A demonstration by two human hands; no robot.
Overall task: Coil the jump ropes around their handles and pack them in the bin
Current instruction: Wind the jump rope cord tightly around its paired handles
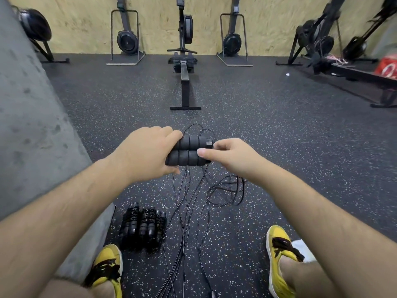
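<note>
Handles [189,150]: two black foam grips, side by side and level, held at frame centre above the floor [290,147].
Left hand [148,151]: fingers [169,134] curled round the left ends, gripping.
Right hand [232,155]: thumb and forefinger pinch the right ends.
Rope [187,203]: thin black cord hangs from the grips and lies in loose loops between the yellow shoes [279,250].
Coiled ropes [142,226]: wound bundles on the floor, lower left of frame.
Rowing machine [184,82]: upper centre.

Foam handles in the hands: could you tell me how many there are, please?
2. The upper handle and the lower handle lie side by side, the left hand gripping one end, the right hand the other. The coiled bundles on the floor likely hide more.
</note>
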